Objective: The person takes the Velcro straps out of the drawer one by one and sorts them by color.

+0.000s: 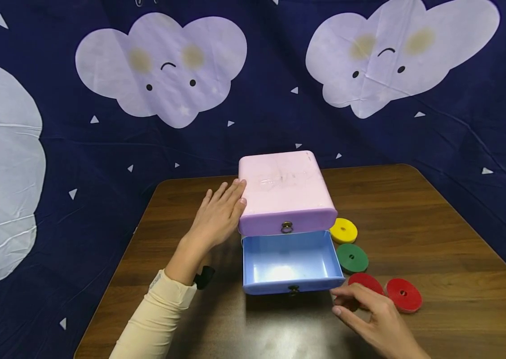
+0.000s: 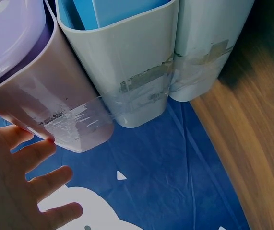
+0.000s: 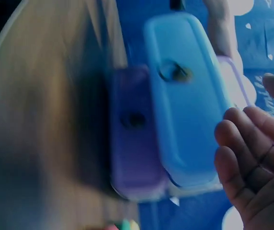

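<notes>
The left hand (image 1: 218,215) touches a smooth, round-cornered plastic box (image 1: 285,187).

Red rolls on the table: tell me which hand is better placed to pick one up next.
Probably the right hand: it looks empty and sits beside the red rolls. The left hand rests against the pink box, across the open drawer from them.

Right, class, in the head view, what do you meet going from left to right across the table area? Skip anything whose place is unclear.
Cream sleeve, left hand, open blue drawer, green roll, rightmost red roll.
</notes>
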Action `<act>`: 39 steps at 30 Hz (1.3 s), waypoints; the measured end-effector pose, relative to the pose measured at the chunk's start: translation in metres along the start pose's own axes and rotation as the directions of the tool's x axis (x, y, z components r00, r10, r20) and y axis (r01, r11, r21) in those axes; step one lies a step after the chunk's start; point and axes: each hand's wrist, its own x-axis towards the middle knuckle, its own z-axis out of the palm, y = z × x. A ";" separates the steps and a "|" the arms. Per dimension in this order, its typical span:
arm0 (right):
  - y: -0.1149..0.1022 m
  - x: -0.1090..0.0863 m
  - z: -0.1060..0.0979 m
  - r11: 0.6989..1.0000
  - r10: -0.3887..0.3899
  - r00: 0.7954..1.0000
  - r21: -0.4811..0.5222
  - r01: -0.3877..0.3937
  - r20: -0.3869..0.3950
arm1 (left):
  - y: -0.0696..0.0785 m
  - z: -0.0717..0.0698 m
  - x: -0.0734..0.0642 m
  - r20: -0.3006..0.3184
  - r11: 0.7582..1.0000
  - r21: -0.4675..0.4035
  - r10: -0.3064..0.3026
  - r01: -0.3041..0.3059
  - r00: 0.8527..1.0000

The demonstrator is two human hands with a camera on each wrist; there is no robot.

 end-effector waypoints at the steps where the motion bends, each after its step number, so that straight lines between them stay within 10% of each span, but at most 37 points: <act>1: 0.000 0.000 0.007 0.999 0.023 1.000 0.031 -0.024 0.017 | 0.000 0.000 0.000 0.001 1.000 0.001 0.000 0.000 1.000; 13: 0.000 0.006 0.060 0.925 0.329 0.938 0.164 -0.343 0.105 | -0.001 0.000 0.001 -0.002 1.000 -0.007 0.002 -0.002 1.000; 19: -0.001 0.009 0.071 0.792 0.519 0.832 0.254 -0.555 0.199 | 0.000 0.000 0.001 0.004 1.000 -0.014 0.003 -0.003 1.000; 28: 0.000 0.011 0.088 0.563 0.611 0.723 0.464 -0.684 0.324 | -0.001 0.001 0.001 0.004 1.000 -0.006 0.002 -0.002 1.000; 32: 0.000 0.013 0.096 0.530 0.604 0.721 0.504 -0.682 0.341 | -0.001 0.001 0.001 0.003 1.000 -0.007 -0.002 0.002 1.000; 39: -0.004 0.023 0.099 0.573 0.584 0.754 0.505 -0.646 0.301 | 0.000 0.001 0.000 -0.005 1.000 -0.007 0.000 0.000 1.000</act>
